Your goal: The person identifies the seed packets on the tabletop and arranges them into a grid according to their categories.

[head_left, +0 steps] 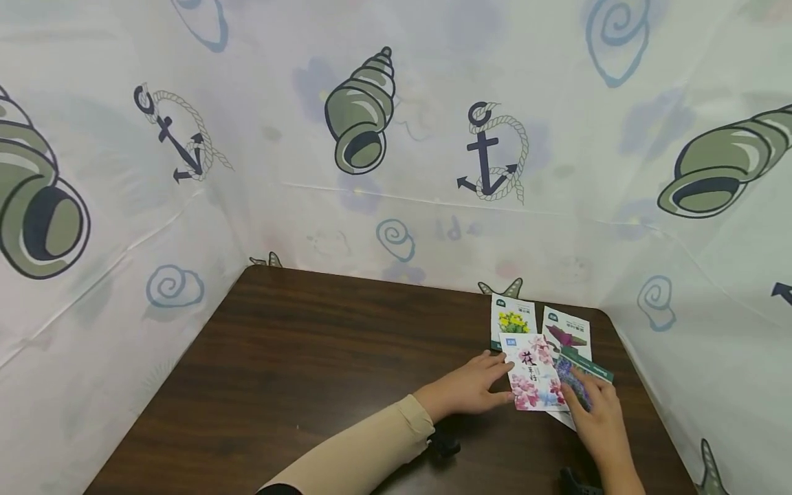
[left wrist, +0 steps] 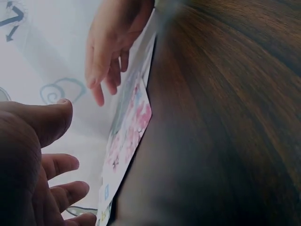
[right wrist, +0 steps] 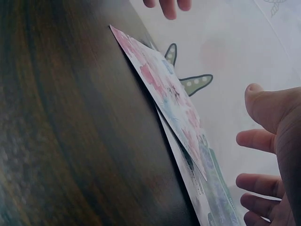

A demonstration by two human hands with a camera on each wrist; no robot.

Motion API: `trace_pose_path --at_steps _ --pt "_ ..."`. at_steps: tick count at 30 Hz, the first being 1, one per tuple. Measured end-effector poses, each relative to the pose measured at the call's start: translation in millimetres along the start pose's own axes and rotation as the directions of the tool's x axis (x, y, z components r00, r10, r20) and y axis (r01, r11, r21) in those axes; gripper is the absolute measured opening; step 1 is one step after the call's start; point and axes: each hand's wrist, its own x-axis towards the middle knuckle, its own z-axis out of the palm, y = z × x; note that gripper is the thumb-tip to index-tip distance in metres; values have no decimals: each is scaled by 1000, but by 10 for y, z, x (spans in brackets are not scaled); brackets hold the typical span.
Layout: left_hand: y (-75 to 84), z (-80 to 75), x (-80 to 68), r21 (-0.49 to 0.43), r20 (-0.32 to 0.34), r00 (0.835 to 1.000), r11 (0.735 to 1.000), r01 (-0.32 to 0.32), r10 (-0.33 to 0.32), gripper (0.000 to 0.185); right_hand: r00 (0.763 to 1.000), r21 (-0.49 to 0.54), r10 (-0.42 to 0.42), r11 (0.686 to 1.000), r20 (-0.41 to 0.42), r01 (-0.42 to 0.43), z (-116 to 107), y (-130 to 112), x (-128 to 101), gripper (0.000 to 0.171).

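Note:
Flat flower-printed packets lie overlapping at the table's right side. On top is a white packet with pink blossoms [head_left: 533, 385] [left wrist: 134, 127] [right wrist: 157, 77]. Behind it lie a yellow-flower packet [head_left: 513, 307] and a dark-pink-flower packet [head_left: 572, 323]. A purple-flower packet [head_left: 568, 378] with a green band lies to its right, partly covered. My left hand [head_left: 467, 388] [left wrist: 28, 155] is at the blossom packet's left edge, fingers spread. Over the purple packet hovers my right hand [head_left: 603, 419] [right wrist: 287, 141], its fingers relaxed and apart from the packets in the wrist views.
The dark wood table [head_left: 297, 385] stands against white printed cloth walls [head_left: 272, 206] at the back and both sides. Below the left wrist is a small black object [head_left: 444, 445], and another black piece [head_left: 578, 482] sits near the right wrist.

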Motion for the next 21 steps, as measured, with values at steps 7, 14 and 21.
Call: trace_pose_path --at_steps 7,14,21 --pt "-31 26 122 -6 53 999 1000 -14 14 69 1000 13 -25 1000 -6 25 18 -37 41 54" --pt "-60 76 320 -40 83 996 999 -28 31 67 1000 31 -27 999 -3 27 31 -89 61 54" --pt "-78 172 411 -14 119 992 999 -32 33 66 999 43 -42 998 -1 42 24 -49 21 52"
